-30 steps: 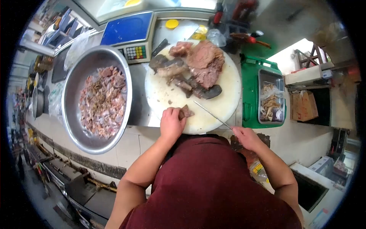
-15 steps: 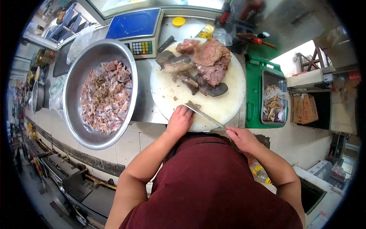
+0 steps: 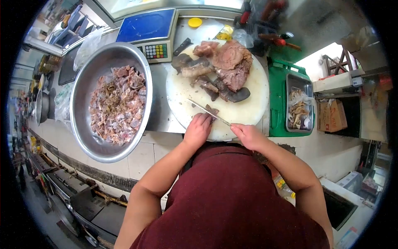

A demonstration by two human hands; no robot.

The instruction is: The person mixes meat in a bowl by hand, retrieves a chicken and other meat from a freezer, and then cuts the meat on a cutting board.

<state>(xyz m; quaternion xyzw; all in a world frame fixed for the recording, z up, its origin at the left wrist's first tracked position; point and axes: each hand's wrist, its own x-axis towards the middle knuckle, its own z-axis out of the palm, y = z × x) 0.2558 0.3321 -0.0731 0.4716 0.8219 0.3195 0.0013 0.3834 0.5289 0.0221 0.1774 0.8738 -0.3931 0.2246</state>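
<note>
A long narrow knife (image 3: 208,112) is in my right hand (image 3: 248,136), its blade slanting up and left over the round white cutting board (image 3: 251,114). Close to the blade, my left hand (image 3: 199,128) presses with bent fingers on a small piece of dark brown meat (image 3: 212,110) near the board's front edge. Its fingertips are partly hidden. Farther back lie a large chunk of cooked meat (image 3: 234,62) and several dark, tongue-like pieces (image 3: 236,95). Small crumbs are scattered about the board.
Left of the board stands a large metal basin (image 3: 78,120) with chopped meat. Behind are a scale (image 3: 145,25) and a dark-handled tool (image 3: 181,47). At right, a metal tray (image 3: 299,130) with scraps rests on a green bin (image 3: 277,112).
My right hand has moved left and up with the knife. The blade tip now reaches farther left across the board, past the small piece. My left hand stays nearly in place.
</note>
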